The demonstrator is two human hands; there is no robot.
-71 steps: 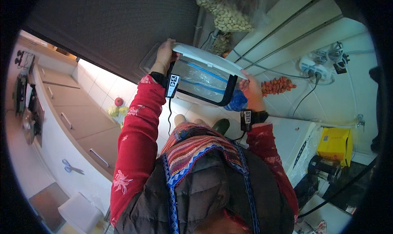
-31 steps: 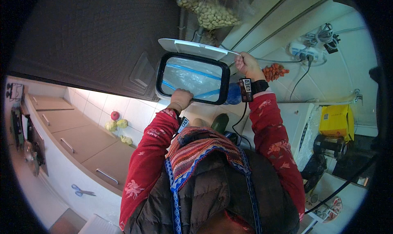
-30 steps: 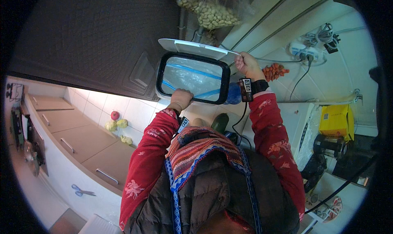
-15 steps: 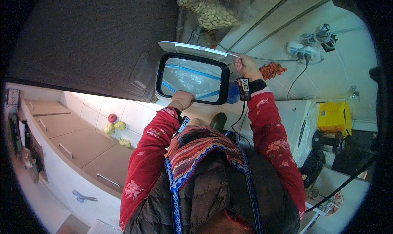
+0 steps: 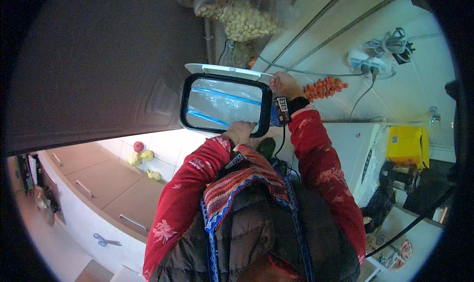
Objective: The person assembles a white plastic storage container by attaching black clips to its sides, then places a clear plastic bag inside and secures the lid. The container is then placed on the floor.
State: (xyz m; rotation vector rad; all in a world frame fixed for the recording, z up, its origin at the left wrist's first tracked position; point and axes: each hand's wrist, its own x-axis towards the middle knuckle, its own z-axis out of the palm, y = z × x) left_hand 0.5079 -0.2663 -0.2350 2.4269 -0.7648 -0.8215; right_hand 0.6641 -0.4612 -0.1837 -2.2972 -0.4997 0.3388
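A bin with a thick black rim (image 5: 184,104) stands before me, its white lid (image 5: 224,71) tipped up along the far side. Inside it lies a clear plastic bag (image 5: 224,100) with blue stripes. My left hand (image 5: 239,130) is closed over the near rim by the right corner, with the fingers reaching just inside the opening. At the far right corner, my right hand (image 5: 287,86) is closed around the right end of the lid. Its fingertips are partly hidden. Something blue (image 5: 275,118) shows beside the bin, below my right wrist.
Beyond the bin hangs a clear bag of peanuts (image 5: 242,22). A dark panel (image 5: 94,69) fills the upper left. To the right are strung red peppers (image 5: 326,88), a power strip (image 5: 369,62) and a yellow bag (image 5: 407,147). Scissors (image 5: 106,240) appear at lower left.
My left hand has slid right along the near rim, and its fingers now reach inward. My right hand stays at the lid's end. The view has shifted slightly.
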